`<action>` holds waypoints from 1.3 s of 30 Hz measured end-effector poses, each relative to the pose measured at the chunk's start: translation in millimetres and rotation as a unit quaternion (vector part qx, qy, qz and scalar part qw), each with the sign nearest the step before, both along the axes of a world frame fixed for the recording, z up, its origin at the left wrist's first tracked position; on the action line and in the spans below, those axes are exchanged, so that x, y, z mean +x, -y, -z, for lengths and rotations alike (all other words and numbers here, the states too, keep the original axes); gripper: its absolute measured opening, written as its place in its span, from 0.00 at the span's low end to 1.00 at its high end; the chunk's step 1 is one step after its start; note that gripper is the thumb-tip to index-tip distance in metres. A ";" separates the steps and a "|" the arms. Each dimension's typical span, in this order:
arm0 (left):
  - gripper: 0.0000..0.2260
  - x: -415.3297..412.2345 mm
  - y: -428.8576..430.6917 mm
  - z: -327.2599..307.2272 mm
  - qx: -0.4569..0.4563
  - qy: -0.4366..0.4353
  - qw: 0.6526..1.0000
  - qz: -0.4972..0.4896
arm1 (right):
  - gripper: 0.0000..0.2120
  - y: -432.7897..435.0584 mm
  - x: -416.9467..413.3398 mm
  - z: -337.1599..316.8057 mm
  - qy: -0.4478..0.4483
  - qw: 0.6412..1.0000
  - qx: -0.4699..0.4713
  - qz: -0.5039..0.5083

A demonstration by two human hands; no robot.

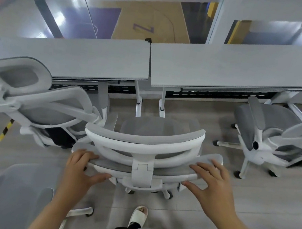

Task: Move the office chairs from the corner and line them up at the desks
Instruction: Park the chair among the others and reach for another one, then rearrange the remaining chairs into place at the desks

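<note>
The chair (144,132) stands just behind the spot where the left desk (69,58) and the right desk (234,67) meet, with its seat pointing at the desk legs. I think the best way is to push slowly, with both hands pushing the same, so it rolls straight. The left chair (38,92) is very near, so it could bump. The right chair (267,125) is well apart.

Both arms reach forward and down to the headrest (115,166). The left hand (81,165) grips its left end, fingers over the top and thumb under. The right hand (211,183) holds the right end, fingers spread on top, thumb along the lower edge.
</note>
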State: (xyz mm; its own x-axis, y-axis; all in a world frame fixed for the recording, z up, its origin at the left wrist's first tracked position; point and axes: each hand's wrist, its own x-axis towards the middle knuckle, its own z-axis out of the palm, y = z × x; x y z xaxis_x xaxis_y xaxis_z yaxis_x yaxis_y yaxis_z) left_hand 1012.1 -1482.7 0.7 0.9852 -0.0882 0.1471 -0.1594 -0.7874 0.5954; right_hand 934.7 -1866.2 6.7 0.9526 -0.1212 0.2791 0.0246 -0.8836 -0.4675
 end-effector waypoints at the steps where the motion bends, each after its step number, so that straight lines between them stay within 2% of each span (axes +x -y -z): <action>1: 0.35 3.4 -4.5 -0.5 -0.008 -0.001 1.000 0.008 | 0.23 -5.3 1.0 0.8 0.005 1.000 -0.002 0.002; 5: 0.30 13.6 -16.7 3.9 -0.011 0.015 0.999 0.026 | 0.22 -16.1 5.6 2.5 0.007 1.000 -0.003 0.008; 9: 0.35 12.8 -14.8 7.0 -0.001 0.035 0.999 0.030 | 0.22 -15.3 9.9 1.4 0.002 1.000 0.002 0.002; 13: 0.37 5.9 -4.0 0.0 -0.028 0.011 0.999 0.015 | 0.23 -8.4 9.4 2.5 -0.029 0.999 0.026 0.008; 15: 0.40 0.5 1.1 -6.2 -0.072 -0.036 0.996 -0.021 | 0.23 -7.2 8.9 1.6 -0.042 0.998 0.039 0.007; 17: 0.49 -5.2 4.2 -15.0 -0.138 -0.071 0.987 -0.044 | 0.23 -6.7 8.2 0.3 -0.046 0.997 0.057 -0.008; 19: 0.54 -10.0 11.5 -32.0 -0.153 -0.047 0.986 -0.052 | 0.23 -2.8 3.1 -2.6 -0.035 0.995 0.088 -0.015; 22: 0.46 -22.3 44.5 -77.6 -0.131 0.070 0.988 -0.037 | 0.27 16.1 -21.4 -14.0 -0.035 0.989 0.143 0.024; 24: 0.43 -32.3 82.4 -105.9 -0.098 0.112 0.989 -0.020 | 0.30 36.3 -42.1 -19.2 -0.040 0.985 0.158 0.049; 26: 0.39 -41.5 133.5 -125.8 -0.065 0.120 0.990 0.019 | 0.29 61.4 -59.9 -18.8 -0.046 0.982 0.167 0.073; 30: 0.33 -49.7 254.6 -126.8 -0.029 0.098 0.982 0.159 | 0.28 113.7 -98.3 -22.1 -0.040 0.961 0.223 0.158; 35: 0.31 -61.7 393.0 -109.2 -0.040 0.026 0.929 0.366 | 0.25 186.7 -162.0 -29.0 -0.034 0.925 0.260 0.275; 37: 0.33 -58.0 440.0 -94.8 -0.019 -0.014 0.906 0.422 | 0.23 222.0 -181.5 -25.6 -0.032 0.909 0.260 0.325; 39: 0.35 -51.0 485.6 -79.2 0.005 -0.061 0.888 0.456 | 0.25 257.1 -195.6 -21.8 -0.024 0.892 0.247 0.379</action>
State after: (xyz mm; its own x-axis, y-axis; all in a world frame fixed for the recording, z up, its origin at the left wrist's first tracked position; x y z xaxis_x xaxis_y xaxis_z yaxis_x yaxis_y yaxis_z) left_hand 961.1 -1968.3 79.9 0.5119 -0.8581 0.0386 -0.6676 -0.3692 0.6465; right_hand 739.1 -2123.4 28.5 0.5545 -0.8318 -0.0249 -0.5221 -0.3244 -0.7888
